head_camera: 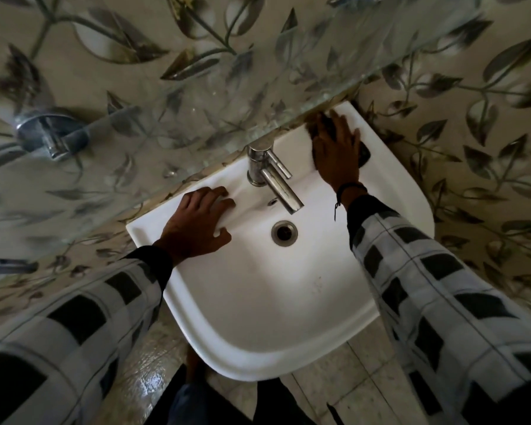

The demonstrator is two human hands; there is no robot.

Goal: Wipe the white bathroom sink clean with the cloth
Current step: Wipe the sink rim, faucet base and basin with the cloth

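The white sink (258, 302) is fixed to a leaf-patterned wall, with a chrome faucet (272, 176) at its back and a metal drain (284, 233) in the bowl. My right hand (337, 151) lies flat on a dark cloth (364, 153) at the sink's back right corner; only the cloth's edges show around the hand. My left hand (196, 223) rests with fingers spread on the sink's left rim, holding nothing.
A glass shelf (196, 118) juts out just above the faucet and the sink's back edge, held by a chrome bracket (48, 133) on the left. Tiled floor (334, 388) lies below the sink. Faint specks mark the bowl's right side.
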